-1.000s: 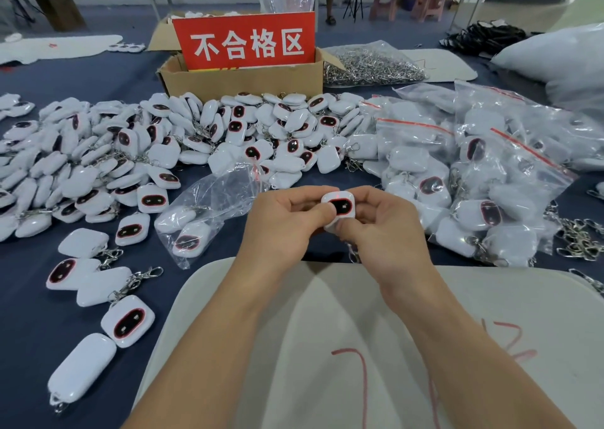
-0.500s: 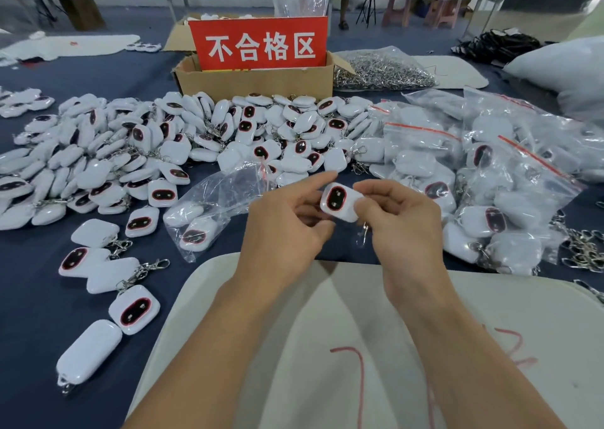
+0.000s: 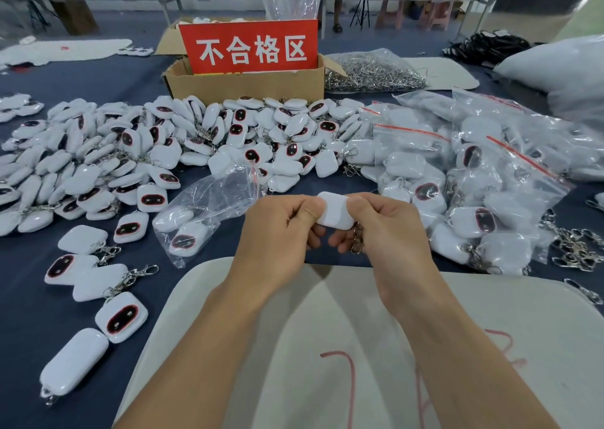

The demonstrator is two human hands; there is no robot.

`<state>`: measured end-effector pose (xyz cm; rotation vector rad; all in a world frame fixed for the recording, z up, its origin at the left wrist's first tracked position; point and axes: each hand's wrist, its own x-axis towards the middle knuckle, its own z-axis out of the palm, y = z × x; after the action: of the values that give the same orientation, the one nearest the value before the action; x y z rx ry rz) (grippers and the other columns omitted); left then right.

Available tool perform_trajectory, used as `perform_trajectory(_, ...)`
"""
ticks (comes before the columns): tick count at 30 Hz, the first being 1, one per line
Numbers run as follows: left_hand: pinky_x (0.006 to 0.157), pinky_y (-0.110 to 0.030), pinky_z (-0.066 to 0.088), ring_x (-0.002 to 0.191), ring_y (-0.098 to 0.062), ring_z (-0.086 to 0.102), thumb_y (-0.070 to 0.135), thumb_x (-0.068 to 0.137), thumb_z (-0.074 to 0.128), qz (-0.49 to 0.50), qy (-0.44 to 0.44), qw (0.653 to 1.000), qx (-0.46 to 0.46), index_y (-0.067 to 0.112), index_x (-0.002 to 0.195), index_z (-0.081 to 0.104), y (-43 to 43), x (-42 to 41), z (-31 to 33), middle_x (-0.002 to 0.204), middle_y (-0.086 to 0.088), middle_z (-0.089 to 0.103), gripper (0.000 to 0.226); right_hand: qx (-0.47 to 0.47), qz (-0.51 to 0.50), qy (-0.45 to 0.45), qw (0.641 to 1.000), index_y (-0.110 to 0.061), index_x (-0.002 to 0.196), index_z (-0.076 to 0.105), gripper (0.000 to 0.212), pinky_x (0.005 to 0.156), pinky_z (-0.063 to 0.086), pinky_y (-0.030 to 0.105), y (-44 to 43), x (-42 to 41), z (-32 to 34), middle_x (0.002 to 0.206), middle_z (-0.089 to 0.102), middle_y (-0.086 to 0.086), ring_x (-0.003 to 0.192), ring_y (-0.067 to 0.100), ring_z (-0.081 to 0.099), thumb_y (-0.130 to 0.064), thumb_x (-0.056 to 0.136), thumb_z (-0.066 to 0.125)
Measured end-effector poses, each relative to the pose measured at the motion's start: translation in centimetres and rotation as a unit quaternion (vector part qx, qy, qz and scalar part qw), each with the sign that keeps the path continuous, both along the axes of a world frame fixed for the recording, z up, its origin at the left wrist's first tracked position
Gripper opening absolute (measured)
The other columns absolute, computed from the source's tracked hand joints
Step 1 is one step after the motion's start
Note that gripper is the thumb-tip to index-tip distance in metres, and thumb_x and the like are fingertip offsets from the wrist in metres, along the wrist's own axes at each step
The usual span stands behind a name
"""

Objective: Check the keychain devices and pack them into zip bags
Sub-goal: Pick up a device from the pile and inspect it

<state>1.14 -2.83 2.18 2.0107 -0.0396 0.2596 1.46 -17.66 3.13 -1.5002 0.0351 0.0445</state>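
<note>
Two thumbs are pinching one device (image 3: 336,211), plain back up, between left hand (image 3: 277,229) and right hand (image 3: 389,229), above the pad (image 3: 490,330). Chain (image 3: 357,240) is dangling; it risks snagging the open bag (image 3: 209,206) nearby, or slipping unchecked.

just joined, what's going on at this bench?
A person is checking keychain devices by hand. Both hands, left hand and right hand, pinch one white device, plain side up, its metal clip hanging below. An open zip bag holding two devices lies to the left. A big loose pile awaits; filled bags sit on the right. A cardboard box with a red sign stands behind.
</note>
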Motion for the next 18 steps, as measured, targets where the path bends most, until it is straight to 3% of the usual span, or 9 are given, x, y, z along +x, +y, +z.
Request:
perform_trajectory(2, 0.067, -0.042, 0.058, 0.060, -0.012, 0.067, 0.030, 0.101, 0.054, 0.006, 0.001, 1.000, -0.010, 0.014, 0.074, 0.075, -0.1, 0.0, 0.0, 0.065, 0.005, 0.070, 0.038, -0.003, -0.004, -0.003, 1.000, -0.016, 0.083, 0.080, 0.036, 0.051, 0.049, 0.024, 0.1, 0.0, -0.1, 0.071, 0.074, 0.012, 0.055, 0.017, 0.062, -0.011, 0.101, 0.050)
perform_trajectory(4, 0.076, -0.031, 0.055, 0.071, -0.007, 0.066, 0.034, 0.097, 0.053, 0.057, -0.030, 0.998, 0.006, 0.025, 0.085, 0.078, 0.0, -0.1, 0.0, 0.072, 0.010, 0.071, 0.029, -0.021, -0.040, 0.004, 0.999, -0.017, 0.082, 0.079, 0.034, 0.049, 0.047, 0.022, 0.1, 0.1, -0.3, 0.065, 0.072, 0.008, 0.052, 0.015, 0.062, -0.014, 0.102, 0.052)
perform_trajectory(6, 0.095, -0.022, 0.046, 0.102, -0.004, 0.061, 0.034, 0.095, 0.058, 0.151, -0.093, 0.977, 0.115, 0.029, 0.117, 0.074, 0.8, 0.2, -0.1, 0.106, 0.013, 0.072, 0.027, -0.030, -0.083, 0.019, 0.996, -0.019, 0.079, 0.079, 0.031, 0.049, 0.046, 0.020, -0.1, 0.2, -0.4, 0.063, 0.072, 0.005, 0.050, 0.013, 0.061, -0.016, 0.101, 0.056)
perform_trajectory(8, 0.114, -0.034, 0.034, 0.133, -0.019, 0.046, 0.039, 0.093, 0.066, 0.236, -0.083, 0.938, 0.239, 0.024, 0.139, 0.060, 2.1, 1.0, -0.3, 0.142, 0.000, 0.056, 0.049, -0.031, -0.097, 0.031, 0.994, -0.029, 0.076, 0.080, 0.032, 0.055, 0.048, 0.021, -0.3, 0.4, -0.4, 0.068, 0.074, 0.002, 0.053, 0.010, 0.063, -0.018, 0.099, 0.060)
perform_trajectory(9, 0.115, -0.041, 0.031, 0.136, -0.025, 0.043, 0.047, 0.090, 0.067, 0.266, -0.049, 0.923, 0.274, 0.022, 0.140, 0.056, 2.8, 1.4, -0.4, 0.146, -0.004, 0.052, 0.057, -0.032, -0.091, 0.032, 0.995, -0.034, 0.076, 0.081, 0.031, 0.061, 0.051, 0.023, -0.3, 0.4, -0.3, 0.073, 0.076, 0.000, 0.057, 0.010, 0.065, -0.019, 0.097, 0.063)
perform_trajectory(12, 0.094, -0.042, 0.032, 0.111, -0.029, 0.053, 0.053, 0.084, 0.069, 0.312, 0.012, 0.891, 0.330, 0.025, 0.110, 0.066, 3.8, 2.0, -0.6, 0.117, -0.003, 0.063, 0.038, -0.025, -0.049, 0.030, 0.998, -0.036, 0.085, 0.083, 0.010, 0.081, 0.057, 0.030, 0.0, 0.1, -0.1, 0.088, 0.079, -0.002, 0.071, 0.007, 0.067, -0.034, 0.079, 0.074)
perform_trajectory(13, 0.088, -0.041, 0.029, 0.102, -0.028, 0.054, 0.048, 0.085, 0.068, 0.316, 0.008, 0.882, 0.348, 0.026, 0.097, 0.069, 3.7, 2.1, -0.5, 0.106, -0.001, 0.065, 0.025, -0.027, -0.037, 0.030, 0.998, -0.036, 0.088, 0.083, 0.018, 0.081, 0.056, 0.028, 0.0, -0.1, -0.1, 0.088, 0.079, -0.002, 0.072, 0.005, 0.065, -0.039, 0.071, 0.077)
perform_trajectory(16, 0.082, -0.038, 0.023, 0.084, -0.022, 0.052, 0.037, 0.088, 0.062, 0.326, -0.011, 0.881, 0.342, 0.029, 0.075, 0.068, 3.6, 2.0, 0.0, 0.084, 0.005, 0.068, 0.016, -0.037, -0.032, 0.005, 0.999, -0.033, 0.091, 0.082, 0.021, 0.065, 0.045, 0.019, 0.3, -0.2, -0.1, 0.072, 0.071, -0.013, 0.062, 0.004, 0.055, -0.016, 0.080, 0.075)
perform_trajectory(18, 0.079, -0.035, 0.025, 0.072, -0.015, 0.046, 0.032, 0.087, 0.062, 0.294, -0.070, 0.910, 0.283, 0.029, 0.065, 0.059, 3.1, 1.6, 0.4, 0.070, 0.009, 0.061, 0.022, -0.043, -0.033, -0.037, 0.998, -0.030, 0.089, 0.081, 0.033, 0.062, 0.045, 0.014, 0.3, -0.2, -0.1, 0.082, 0.076, -0.017, 0.068, 0.002, 0.059, -0.001, 0.082, 0.068)
